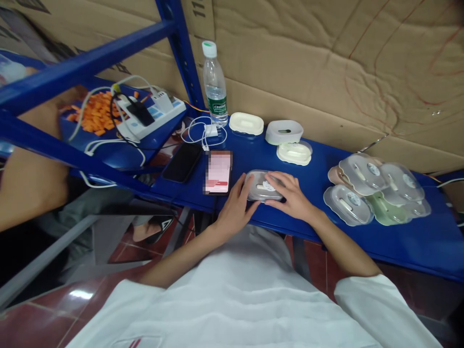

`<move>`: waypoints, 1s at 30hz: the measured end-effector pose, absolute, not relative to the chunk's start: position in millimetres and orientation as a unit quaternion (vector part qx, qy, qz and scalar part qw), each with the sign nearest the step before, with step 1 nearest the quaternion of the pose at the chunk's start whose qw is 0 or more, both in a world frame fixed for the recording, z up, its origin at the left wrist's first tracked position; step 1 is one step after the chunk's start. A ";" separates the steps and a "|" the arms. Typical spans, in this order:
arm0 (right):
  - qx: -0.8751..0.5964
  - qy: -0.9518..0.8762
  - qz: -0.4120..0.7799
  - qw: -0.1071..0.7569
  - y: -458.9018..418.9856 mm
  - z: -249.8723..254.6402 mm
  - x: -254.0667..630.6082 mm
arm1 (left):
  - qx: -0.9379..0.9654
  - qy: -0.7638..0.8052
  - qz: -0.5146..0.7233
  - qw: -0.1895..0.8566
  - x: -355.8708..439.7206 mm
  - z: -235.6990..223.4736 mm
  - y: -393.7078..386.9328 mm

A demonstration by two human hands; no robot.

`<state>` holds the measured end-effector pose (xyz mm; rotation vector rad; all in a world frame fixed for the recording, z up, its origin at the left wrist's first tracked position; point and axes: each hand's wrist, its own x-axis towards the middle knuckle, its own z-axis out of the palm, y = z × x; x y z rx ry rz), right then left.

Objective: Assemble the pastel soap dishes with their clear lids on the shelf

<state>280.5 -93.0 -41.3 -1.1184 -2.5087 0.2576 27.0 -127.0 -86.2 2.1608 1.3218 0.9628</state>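
On the blue table (308,227), close to its front edge, sits a small oval plastic box (258,192) with a clear lid and a round label. My left hand (234,205) grips its left end, thumb along the near side. From the right, my right hand (293,198) holds the other end, its fingers over the lid and partly covering the label. Behind the box are a cream oval piece (294,153), a white oval tub (284,132) and another cream piece (246,123). Several similar lidded boxes (364,174) in grey, green and pinkish tones are piled at the right.
Left of my hands lie a lit phone (218,171) and a dark phone (182,163). Behind them stand a water bottle (216,94) and a coiled charger cable (211,130). A blue metal frame (145,36), power strip (148,121), orange pieces (99,113) and another person's arm (29,179) are further left.
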 end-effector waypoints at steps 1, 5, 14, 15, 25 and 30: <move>-0.398 -0.892 0.101 0.188 -90.7 -38.8 282.7 | 0.779 0.476 0.346 0.216 26.8 -84.9 -127.0; -0.402 -0.890 0.134 0.170 -87.6 -21.5 291.5 | 0.788 0.470 0.332 0.219 28.6 -81.2 -127.6; -0.368 -0.915 0.018 0.162 -106.7 -17.7 272.8 | 0.867 0.372 0.271 0.190 19.6 -48.0 -112.8; -0.374 -0.913 0.009 0.161 -105.4 -19.8 273.2 | 0.878 0.369 0.255 0.165 19.4 -38.4 -99.8; -0.400 -0.905 0.021 0.146 -90.6 -18.1 291.3 | 0.956 0.256 0.143 0.005 127.4 6.2 67.4; -0.404 -0.903 0.031 0.141 -93.3 -13.2 298.3 | 0.949 0.284 0.136 0.028 116.9 -17.7 69.6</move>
